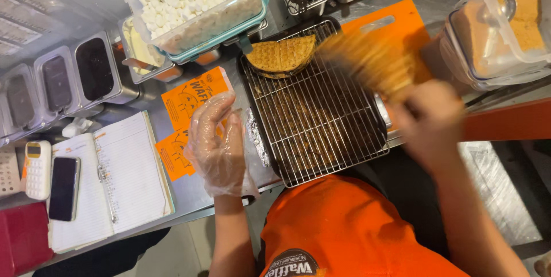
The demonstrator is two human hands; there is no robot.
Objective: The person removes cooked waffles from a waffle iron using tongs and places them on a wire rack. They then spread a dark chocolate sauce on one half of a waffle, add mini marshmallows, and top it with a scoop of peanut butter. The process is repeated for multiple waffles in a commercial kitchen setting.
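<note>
My left hand [218, 148], in a clear plastic glove, lies flat with its fingers on orange paper sleeves [192, 96] on the steel counter, just left of the tray. My right hand [427, 125] grips a golden waffle piece [367, 62], blurred by motion, above the right end of the wire rack [321, 122] and the orange cutting board [396, 24]. The rack sits in a dark tray [259, 139]. A folded waffle [282, 54] rests at the rack's far end.
A tub of white marshmallows with a black scoop [195, 1] stands behind the sleeves. Clear tubs of brown crumbs [499, 30] sit at the right. Metal sauce pans [74, 76], an open notebook [126, 173], a phone [64, 188] and a calculator [38, 168] lie left.
</note>
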